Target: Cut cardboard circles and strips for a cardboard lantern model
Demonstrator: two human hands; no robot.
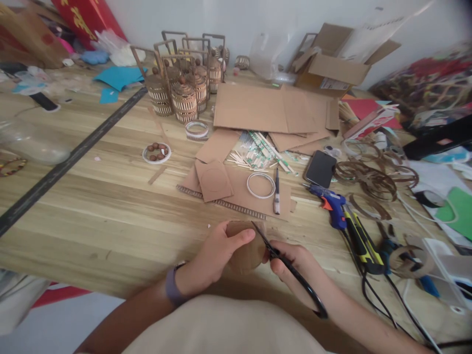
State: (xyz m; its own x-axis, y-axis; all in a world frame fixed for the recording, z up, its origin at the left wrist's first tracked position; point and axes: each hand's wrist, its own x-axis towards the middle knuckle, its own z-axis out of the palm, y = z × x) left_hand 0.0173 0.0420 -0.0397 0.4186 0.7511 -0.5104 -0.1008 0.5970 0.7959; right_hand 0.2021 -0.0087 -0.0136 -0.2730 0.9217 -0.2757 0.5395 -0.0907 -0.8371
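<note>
Near the table's front edge, my left hand (217,255) grips a brown cardboard piece (245,253), its thumb lying on top. My right hand (295,268) is closed on black-handled scissors (275,253), whose blades lie at the cardboard's upper right edge. Part of the cardboard is hidden under my left fingers. Just beyond, a cardboard square (215,181) with a drawn circle, a white ring (260,185) and a pen-like cutter (277,191) rest on a larger cardboard sheet (243,192).
Small lidded woven baskets (184,101) with tall handles stand at the back. A dish (157,153) holds brown beads. On the right lie a blue glue gun (334,206), a yellow-black cutter (363,243), brown rings (376,179) and cables. An open box (334,69) stands behind.
</note>
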